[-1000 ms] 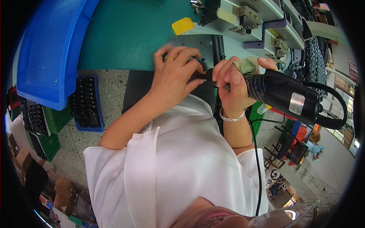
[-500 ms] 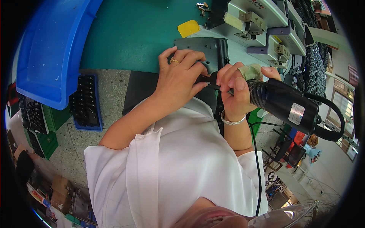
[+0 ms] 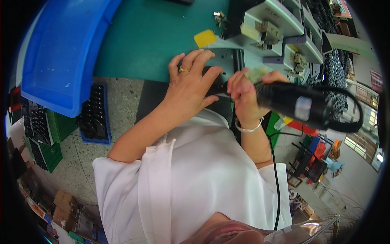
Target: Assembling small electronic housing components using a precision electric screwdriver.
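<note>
My right hand (image 3: 248, 95) is wrapped round the front of a black corded electric screwdriver (image 3: 280, 99), with pale green wrapping (image 3: 258, 74) near its grip. The tool lies slanted, its rear to the right and its front end toward my left hand. My left hand (image 3: 189, 79) wears a ring and has its fingers spread over a dark flat panel (image 3: 225, 55) at the table's near edge. Between its thumb and forefinger dark material shows; whether the fingertips touch it I cannot tell. The screwdriver's very tip is hard to make out there.
A large blue bin (image 3: 61, 61) stands at the left of the green table (image 3: 138, 44). A yellow tag (image 3: 205, 38) and small metal parts (image 3: 219, 18) lie beyond the panel. Grey machines (image 3: 268, 32) stand at the right. A tray of black parts (image 3: 94, 114) is below the bin.
My left fingers have spread and the thumb has come away from the screwdriver's front. The screwdriver's rear end has swung away from me, staying in my right hand; the view has shifted slightly.
</note>
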The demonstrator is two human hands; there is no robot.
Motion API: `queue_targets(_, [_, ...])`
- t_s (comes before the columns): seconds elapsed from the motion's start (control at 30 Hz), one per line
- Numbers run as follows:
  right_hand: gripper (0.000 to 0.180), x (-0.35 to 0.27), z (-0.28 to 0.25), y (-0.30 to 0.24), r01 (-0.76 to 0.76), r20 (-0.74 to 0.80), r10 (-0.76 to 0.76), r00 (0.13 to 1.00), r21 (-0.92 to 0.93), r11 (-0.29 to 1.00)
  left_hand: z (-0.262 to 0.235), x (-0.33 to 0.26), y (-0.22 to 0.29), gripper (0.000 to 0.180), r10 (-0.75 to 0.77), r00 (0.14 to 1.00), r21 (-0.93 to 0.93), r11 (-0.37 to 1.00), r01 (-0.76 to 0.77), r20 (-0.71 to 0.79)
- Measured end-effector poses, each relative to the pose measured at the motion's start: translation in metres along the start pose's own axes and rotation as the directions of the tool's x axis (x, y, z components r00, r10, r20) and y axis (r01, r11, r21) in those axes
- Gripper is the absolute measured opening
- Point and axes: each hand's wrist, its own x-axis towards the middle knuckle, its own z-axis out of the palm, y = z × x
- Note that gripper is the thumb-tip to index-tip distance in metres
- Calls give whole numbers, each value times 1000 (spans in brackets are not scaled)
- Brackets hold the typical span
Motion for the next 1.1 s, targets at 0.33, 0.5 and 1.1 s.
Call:
queue_targets(0.33, [38, 1, -8, -29, 84, -181, -34, 983, 275, 958, -19, -5, -14, 73, 25, 998, -4, 1000, -24, 58])
queue_targets(0.5, [37, 6, -42, -51, 175, -378, -27, 925, 362, 915, -64, -16, -17, 66, -2, 996, -14, 1000, 1, -93])
queue_targets(1.1, [37, 17, -64, -40, 136, -435, 36, 899, 359, 923, -209, 148, -38, 87, 181, 932, 426, 850, -309, 314])
